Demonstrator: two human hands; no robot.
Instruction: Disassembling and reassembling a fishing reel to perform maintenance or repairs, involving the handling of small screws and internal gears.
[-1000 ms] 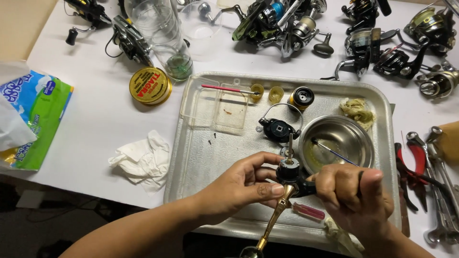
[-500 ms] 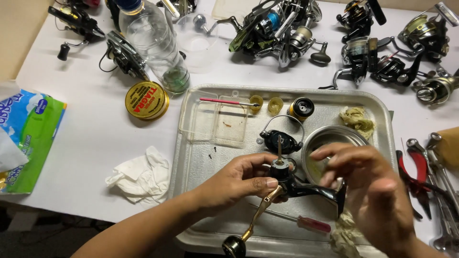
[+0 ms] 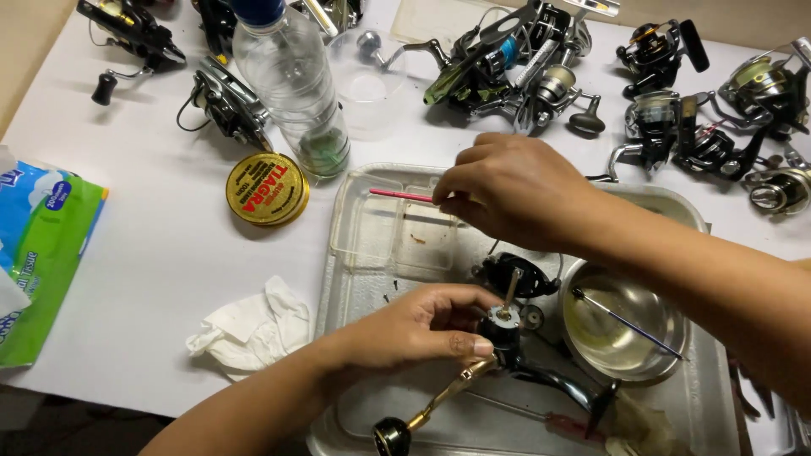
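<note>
The left hand (image 3: 422, 325) has its fingers closed around a black spinning-reel body with a gold crank handle (image 3: 507, 342), holding it just above the scratched metal tray (image 3: 372, 287) on the white table (image 3: 152, 245). The right hand (image 3: 515, 190) reaches across the tray's far edge, its fingers pinched on the end of a thin pink stick (image 3: 399, 195) over a clear plastic lid (image 3: 384, 232). A round steel bowl (image 3: 621, 325) with a slim brush sits just right of the reel, and a crumpled white tissue (image 3: 249, 329) lies left of the tray.
</note>
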